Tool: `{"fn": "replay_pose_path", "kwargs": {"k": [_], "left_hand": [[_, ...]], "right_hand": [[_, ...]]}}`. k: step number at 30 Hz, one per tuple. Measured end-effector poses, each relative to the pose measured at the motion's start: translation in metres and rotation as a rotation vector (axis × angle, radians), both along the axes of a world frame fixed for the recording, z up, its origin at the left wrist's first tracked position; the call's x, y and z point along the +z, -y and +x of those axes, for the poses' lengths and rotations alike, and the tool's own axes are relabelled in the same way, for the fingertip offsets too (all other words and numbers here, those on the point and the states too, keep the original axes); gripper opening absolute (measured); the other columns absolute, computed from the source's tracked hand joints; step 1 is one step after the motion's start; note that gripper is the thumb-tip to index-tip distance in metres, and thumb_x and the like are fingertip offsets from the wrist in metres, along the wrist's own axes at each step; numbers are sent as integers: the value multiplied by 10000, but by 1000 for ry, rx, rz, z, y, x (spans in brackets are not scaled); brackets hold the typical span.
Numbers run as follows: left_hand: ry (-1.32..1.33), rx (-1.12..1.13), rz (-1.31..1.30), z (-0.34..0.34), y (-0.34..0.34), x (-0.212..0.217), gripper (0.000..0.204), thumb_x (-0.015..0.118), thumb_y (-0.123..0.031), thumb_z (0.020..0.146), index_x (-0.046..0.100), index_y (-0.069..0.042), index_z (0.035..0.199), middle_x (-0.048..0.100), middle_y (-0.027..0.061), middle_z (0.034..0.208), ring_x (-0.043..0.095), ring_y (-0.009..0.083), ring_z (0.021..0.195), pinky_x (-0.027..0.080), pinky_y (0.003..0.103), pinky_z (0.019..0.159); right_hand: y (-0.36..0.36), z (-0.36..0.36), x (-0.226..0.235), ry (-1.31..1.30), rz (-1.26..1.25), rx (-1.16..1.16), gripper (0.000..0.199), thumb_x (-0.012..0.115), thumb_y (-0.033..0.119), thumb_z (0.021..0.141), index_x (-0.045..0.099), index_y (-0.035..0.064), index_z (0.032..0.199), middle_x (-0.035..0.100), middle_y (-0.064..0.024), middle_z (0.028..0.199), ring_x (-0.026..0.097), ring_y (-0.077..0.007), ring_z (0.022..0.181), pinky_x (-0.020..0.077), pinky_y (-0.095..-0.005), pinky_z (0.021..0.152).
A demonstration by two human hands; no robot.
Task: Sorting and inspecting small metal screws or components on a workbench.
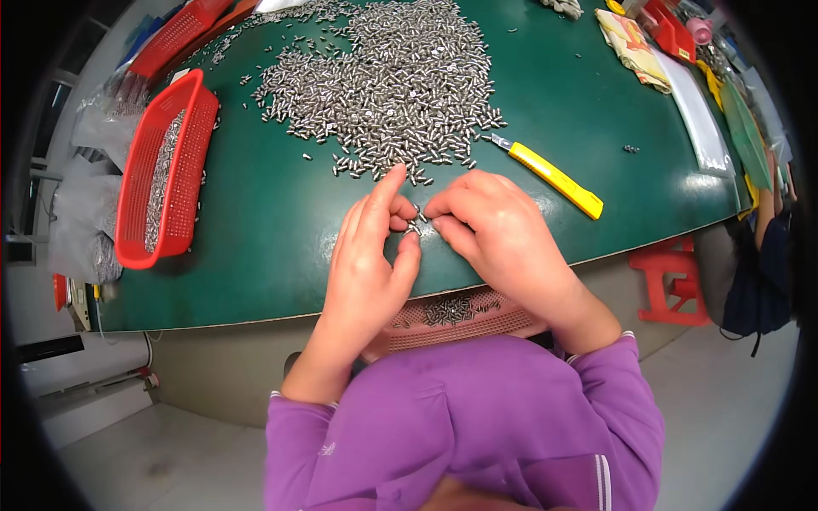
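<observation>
A big heap of small silver metal pins (392, 85) covers the far middle of the green table (273, 230). My left hand (368, 255) and my right hand (498, 234) meet near the table's front edge, fingertips pinching a few small metal pins (416, 223) between them. My left index finger points up toward the heap. On my lap, below the table edge, a pink basket (477, 319) holds several more pins. Purple sleeves cover my forearms.
A red basket (166, 170) with pins lies at the left, another red basket (175, 38) behind it. A yellow utility knife (554, 177) rests right of the heap. Cloth, plastic sheets and red items crowd the far right. A red stool (673, 281) stands on the floor.
</observation>
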State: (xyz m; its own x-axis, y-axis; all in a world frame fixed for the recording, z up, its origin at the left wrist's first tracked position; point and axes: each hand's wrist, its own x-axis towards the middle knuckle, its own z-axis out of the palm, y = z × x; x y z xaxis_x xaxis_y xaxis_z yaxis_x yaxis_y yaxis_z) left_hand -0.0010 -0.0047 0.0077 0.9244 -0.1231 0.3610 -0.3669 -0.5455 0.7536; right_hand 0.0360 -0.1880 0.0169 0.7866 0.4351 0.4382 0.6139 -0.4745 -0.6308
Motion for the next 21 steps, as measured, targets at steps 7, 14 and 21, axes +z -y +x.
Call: {"fn": "replay_pose_path", "kwargs": {"k": [7, 14, 21], "left_hand": [[-5, 5, 0, -1, -1, 1, 653, 643, 97, 821, 532, -58, 1446, 625, 29, 946, 578, 144, 893, 482, 291, 807], [-7, -13, 13, 0, -2, 1, 648, 647, 103, 816, 541, -52, 1437, 606, 27, 919, 564, 141, 864, 483, 292, 792], [4, -12, 19, 1, -1, 0, 641, 648, 111, 813, 539, -28, 1430, 594, 39, 901, 564, 145, 855, 493, 295, 780]], "right_hand": [[6, -4, 6, -81, -54, 10, 137, 730, 76, 830, 657, 42, 941, 625, -124, 900, 607, -351, 878, 500, -453, 773], [4, -6, 4, -77, -67, 1, 148, 738, 94, 826, 654, 52, 940, 620, -120, 899, 609, -337, 874, 502, -443, 771], [-1, -2, 2, 31, -63, 93, 142, 724, 63, 809, 610, 58, 894, 559, -111, 847, 568, -327, 790, 488, -438, 714]]}}
